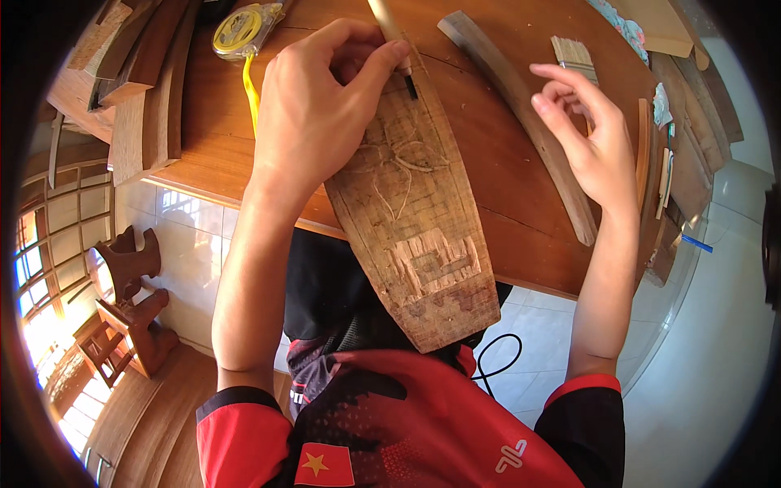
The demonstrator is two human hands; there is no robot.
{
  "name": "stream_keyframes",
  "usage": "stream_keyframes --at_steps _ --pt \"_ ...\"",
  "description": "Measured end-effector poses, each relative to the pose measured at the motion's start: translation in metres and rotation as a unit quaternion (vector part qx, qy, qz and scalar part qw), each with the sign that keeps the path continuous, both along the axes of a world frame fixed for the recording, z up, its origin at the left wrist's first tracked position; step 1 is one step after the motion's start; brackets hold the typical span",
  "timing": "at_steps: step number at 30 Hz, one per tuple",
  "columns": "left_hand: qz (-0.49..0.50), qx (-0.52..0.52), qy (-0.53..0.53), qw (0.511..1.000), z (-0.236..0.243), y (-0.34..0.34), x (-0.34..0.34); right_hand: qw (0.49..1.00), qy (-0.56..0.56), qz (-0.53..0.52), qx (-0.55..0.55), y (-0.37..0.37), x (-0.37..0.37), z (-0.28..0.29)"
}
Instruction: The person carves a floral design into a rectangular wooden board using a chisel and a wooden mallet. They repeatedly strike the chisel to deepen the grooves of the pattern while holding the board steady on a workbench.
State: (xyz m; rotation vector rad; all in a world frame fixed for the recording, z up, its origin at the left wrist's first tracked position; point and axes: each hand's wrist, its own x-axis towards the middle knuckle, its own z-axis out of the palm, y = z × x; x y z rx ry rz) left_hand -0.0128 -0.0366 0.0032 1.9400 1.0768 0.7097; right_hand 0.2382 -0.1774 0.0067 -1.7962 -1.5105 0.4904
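My left hand (321, 89) is closed round a chisel (386, 18) with a pale handle, and its dark blade tip meets the upper part of a worn wooden board (455, 195). The board lies lengthwise toward me, its near end reaching past the table edge. Leaf-like outlines (394, 167) are cut into its middle, and a rough, paler carved patch (435, 264) shows near the close end. My right hand (590, 134) hangs above the table to the right, holding nothing, with thumb and index finger apart and the other fingers curled.
A curved wooden strip (521, 122) lies right of the board on the table (521, 252). Beyond my right hand is a flat paintbrush (573, 55). A yellow tape measure (240, 32) sits at the far left, near stacked wood pieces (146, 81). More boards (691, 154) lean at the right.
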Motion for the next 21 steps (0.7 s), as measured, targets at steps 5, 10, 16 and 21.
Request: stream_keyframes --at_steps 5,10,16,21 --pt "-0.003 0.005 -0.008 1.000 -0.003 0.000 0.002 0.997 -0.059 -0.001 -0.041 -0.013 0.006 -0.006" --pt "0.001 0.012 -0.013 1.000 0.000 -0.001 0.005 0.993 -0.082 -0.006 -0.080 -0.017 0.002 -0.005" --pt "-0.006 0.041 0.003 0.999 0.001 0.002 0.005 0.986 -0.125 -0.001 -0.113 -0.018 0.000 -0.002" --pt "0.003 0.045 0.018 0.999 0.003 -0.001 0.007 0.988 -0.135 -0.016 -0.079 -0.020 0.000 -0.005"
